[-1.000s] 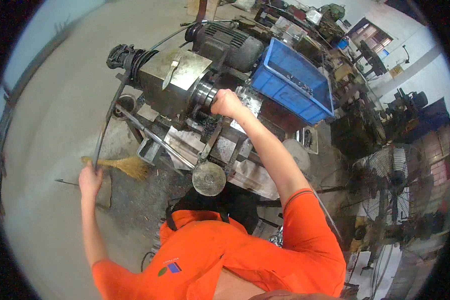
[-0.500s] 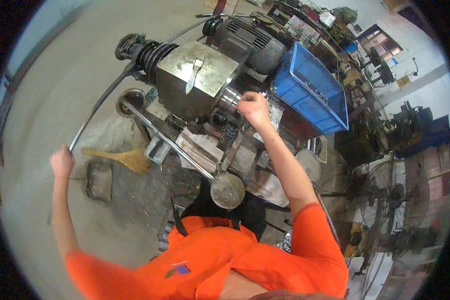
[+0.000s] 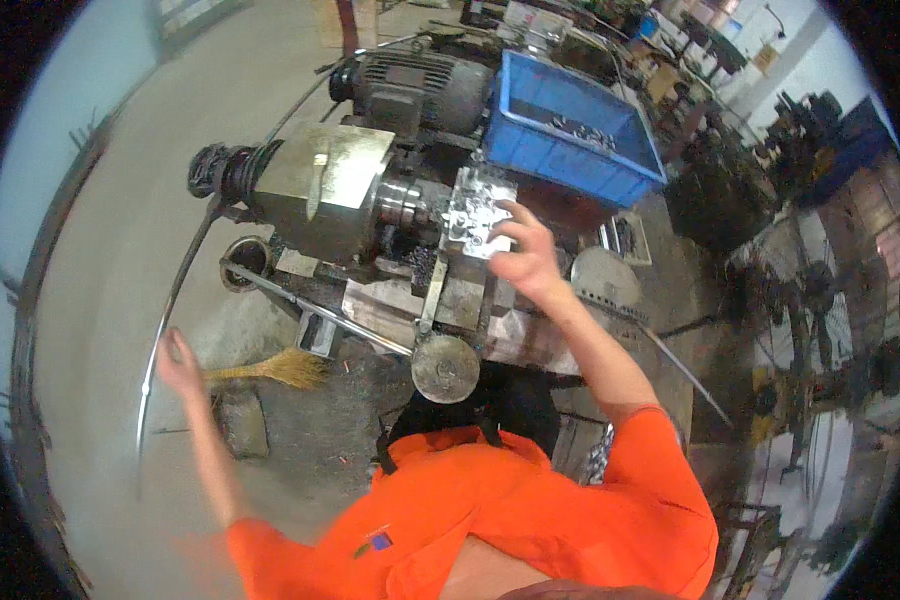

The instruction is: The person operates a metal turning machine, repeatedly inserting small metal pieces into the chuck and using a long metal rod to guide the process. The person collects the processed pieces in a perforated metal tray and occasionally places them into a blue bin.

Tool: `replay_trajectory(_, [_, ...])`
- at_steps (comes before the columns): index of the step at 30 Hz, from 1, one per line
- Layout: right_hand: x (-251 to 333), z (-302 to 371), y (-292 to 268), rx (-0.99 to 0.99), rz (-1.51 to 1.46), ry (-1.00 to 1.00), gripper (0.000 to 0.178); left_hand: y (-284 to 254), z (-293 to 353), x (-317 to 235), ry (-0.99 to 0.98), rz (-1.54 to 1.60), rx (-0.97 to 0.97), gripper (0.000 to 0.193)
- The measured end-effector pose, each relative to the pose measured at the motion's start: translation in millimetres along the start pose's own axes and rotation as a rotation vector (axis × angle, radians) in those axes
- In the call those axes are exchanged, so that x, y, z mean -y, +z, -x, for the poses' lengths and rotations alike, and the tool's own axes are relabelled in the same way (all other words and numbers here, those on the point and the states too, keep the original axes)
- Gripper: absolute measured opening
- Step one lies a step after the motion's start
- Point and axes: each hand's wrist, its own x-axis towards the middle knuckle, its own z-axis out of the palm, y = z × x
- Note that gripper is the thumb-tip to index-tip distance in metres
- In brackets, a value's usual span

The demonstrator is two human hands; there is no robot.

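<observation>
Has the left hand [image 3: 178, 364] at the long metal lever [image 3: 182, 278], cannot tell whether wrapped round it or only touching, with the straw broom [image 3: 280, 368] just right of that grip. Farther right, past the machine spindle [image 3: 398, 201] and shiny metal plate [image 3: 476, 208], spreads the right hand [image 3: 526, 258] wide, fingers curved, near the plate's edge and below the blue crate [image 3: 555, 158].

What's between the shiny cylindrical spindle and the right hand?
In the head view, a shiny metal plate lies between the spindle and the right hand.
</observation>
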Motion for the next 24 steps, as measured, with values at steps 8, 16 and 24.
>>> replay_trajectory(8, [-71.8, 151.6, -157.6, -0.167, 0.318, 0.453, 0.018, 153.1, 145.6, -45.0, 0.178, -0.314, 1.099, 0.046])
replay_trajectory(16, [-154.2, 277.2, -251.2, -0.089, 0.845, 0.802, 0.050, 145.2, 88.0, -66.8, 0.385, -0.567, 1.119, 0.021])
replay_trajectory(24, [-219.7, 344.0, -288.3, 0.229, 1.182, 1.187, 0.049, 114.4, 45.1, -67.0, -0.426, 0.405, 0.830, 0.038])
